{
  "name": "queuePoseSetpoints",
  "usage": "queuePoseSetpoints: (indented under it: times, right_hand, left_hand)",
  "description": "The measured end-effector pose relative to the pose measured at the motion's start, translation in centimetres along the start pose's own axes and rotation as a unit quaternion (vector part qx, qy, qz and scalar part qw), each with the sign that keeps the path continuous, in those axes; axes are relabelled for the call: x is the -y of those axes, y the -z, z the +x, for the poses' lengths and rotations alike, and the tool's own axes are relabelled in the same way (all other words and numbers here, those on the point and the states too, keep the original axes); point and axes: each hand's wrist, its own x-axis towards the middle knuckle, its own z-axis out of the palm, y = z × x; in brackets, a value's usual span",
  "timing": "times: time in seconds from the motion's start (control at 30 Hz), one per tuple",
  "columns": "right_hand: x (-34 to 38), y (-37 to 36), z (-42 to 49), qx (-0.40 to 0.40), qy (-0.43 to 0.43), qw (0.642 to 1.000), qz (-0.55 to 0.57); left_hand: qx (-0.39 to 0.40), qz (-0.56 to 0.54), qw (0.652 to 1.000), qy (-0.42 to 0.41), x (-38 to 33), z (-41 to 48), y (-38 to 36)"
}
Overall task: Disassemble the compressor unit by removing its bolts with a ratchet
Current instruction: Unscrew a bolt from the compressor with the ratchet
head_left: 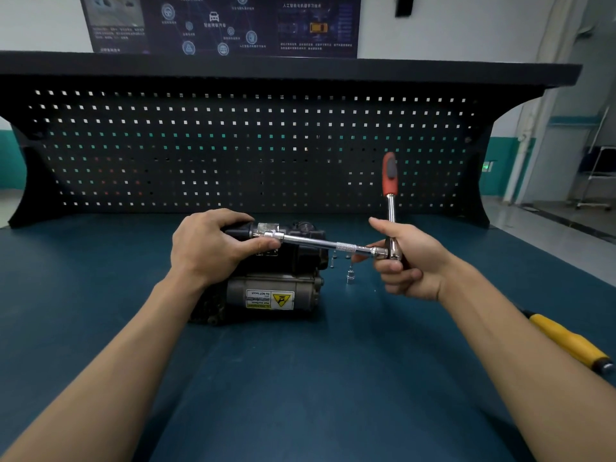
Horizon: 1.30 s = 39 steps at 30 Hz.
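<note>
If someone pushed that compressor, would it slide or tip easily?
Probably not. The compressor unit looks like solid metal, so likely heavy for its size. It lies low and wide on the bench, so tipping seems unlikely.

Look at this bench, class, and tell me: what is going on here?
A person is working on a compressor unit on a blue bench. The left hand holds the far end of a long extension bar at the top of the unit, while the right hand grips the head of the ratchet, its red handle pointing up. A few loose bolts and a socket stand beside the unit.
</note>
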Motion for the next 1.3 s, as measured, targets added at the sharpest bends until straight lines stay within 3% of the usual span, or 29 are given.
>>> queuePoseSetpoints:
  times: [0.17, 0.27, 0.33, 0.4, 0.47, 0.6, 0.63, 0.7, 0.87, 0.93, 1.0, 1.07, 1.2, 1.3]
  right_hand:
    - [0.0, 0.0, 0.0, 0.015, -0.016, 0.999, 0.046]
    - [-0.4, -0.1, 0.3, -0.016, 0.005, 0.999, 0.038]
    - [-0.8, -0.2, 0.5, -0.055, 0.055, 0.997, -0.019]
    - [-1.3, -0.2, 0.8, -0.101, 0.159, 0.975, -0.114]
    - [-1.6, 0.1, 1.1, -0.151, 0.305, 0.916, -0.212]
    - [-1.9, 0.5, 1.8, -0.219, 0.568, 0.705, -0.364]
    - [-2.1, 0.6, 2.0, -0.234, 0.594, 0.671, -0.378]
    - [-2.2, 0.9, 2.3, -0.25, 0.607, 0.648, -0.387]
    - [-2.2, 0.8, 2.2, -0.237, 0.583, 0.673, -0.39]
    - [-2.3, 0.3, 1.8, -0.219, 0.539, 0.732, -0.354]
    - [-2.1, -0.2, 1.3, -0.195, 0.447, 0.828, -0.276]
    - [-1.6, -0.5, 0.9, -0.184, 0.355, 0.897, -0.187]
    - [-0.5, -0.7, 0.4, -0.171, 0.184, 0.964, -0.094]
    - [-0.3, -0.3, 0.3, -0.104, 0.07, 0.99, -0.06]
  left_hand:
    - [-0.003, -0.001, 1.0, 0.001, 0.1, 0.0, -0.1]
    - [-0.005, -0.001, 1.0, 0.003, 0.1, 0.0, -0.1]
    - [-0.005, 0.001, 1.0, 0.001, 0.1, 0.0, -0.1]
    - [-0.005, 0.006, 1.0, -0.002, 0.2, -0.1, -0.1]
    - [-0.001, 0.008, 1.0, -0.006, 0.3, -0.1, 0.0]
    - [0.004, 0.002, 1.0, 0.0, 0.3, -0.1, 0.1]
    - [0.004, 0.002, 1.0, 0.003, 0.3, -0.1, 0.1]
    - [0.002, 0.004, 1.0, 0.008, 0.3, -0.1, -0.1]
    - [0.0, 0.003, 1.0, 0.014, 0.1, 0.0, -0.2]
    - [-0.001, 0.003, 1.0, 0.011, 0.1, 0.1, -0.2]
    - [0.0, 0.002, 1.0, 0.008, 0.1, 0.0, -0.2]
    - [0.001, 0.001, 1.0, 0.007, 0.1, 0.0, -0.1]
    - [0.001, 0.0, 1.0, 0.006, 0.1, 0.0, -0.1]
    - [0.006, -0.002, 1.0, 0.006, 0.2, 0.0, -0.1]
